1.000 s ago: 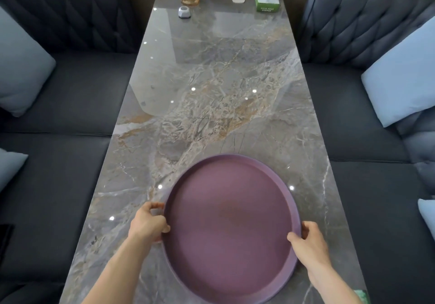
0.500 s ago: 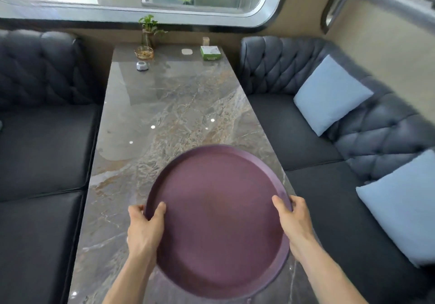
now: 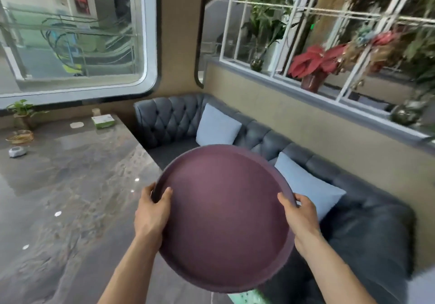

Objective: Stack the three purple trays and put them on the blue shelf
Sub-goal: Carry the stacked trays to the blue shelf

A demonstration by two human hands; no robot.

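— Holding anything, those hands?

— Both. The left hand [image 3: 150, 216] is closed on the near-left rim of the purple tray [image 3: 223, 219], thumb lying over the inside face, fingers [image 3: 147, 192] curled round the outer edge. The right hand [image 3: 300, 219] clamps the opposite rim the same way, thumb on top, fingers hidden behind the edge.

— One tray or a stack?

— Only the top face shows; I cannot tell whether more sit beneath it.

— Where is it, then?

— Up in the air between the two grips, clear of the marble table [image 3: 70, 197], which lies out beyond the left fingers. Beyond the right fingers runs the dark tufted sofa [image 3: 367, 221], a pale blue cushion [image 3: 308, 190] just past the knuckles.

— Anything else on the table?

— Far ahead of the left fingertips, a green box [image 3: 103, 121] and a small potted plant [image 3: 22, 113].
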